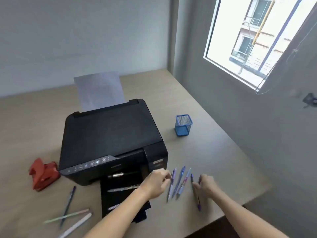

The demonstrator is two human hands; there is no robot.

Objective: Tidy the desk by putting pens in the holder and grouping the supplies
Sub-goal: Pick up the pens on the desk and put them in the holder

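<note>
Three blue and purple pens (179, 182) lie side by side on the desk, right of the printer. My left hand (157, 183) touches the leftmost of them with curled fingertips. My right hand (206, 185) pinches a dark blue pen (195, 193) that lies on the desk at its left side. The blue mesh pen holder (183, 125) stands upright further back, with nothing visible in it. More pens (68, 208) lie at the front left, and a few pens (122, 188) rest on the printer's output tray.
A black printer (111, 140) with a sheet of paper (100, 91) in its rear feed fills the desk's middle. A red hole punch (43, 174) sits left of it. The desk's right edge (240, 206) runs close by my right arm. A wall and window are to the right.
</note>
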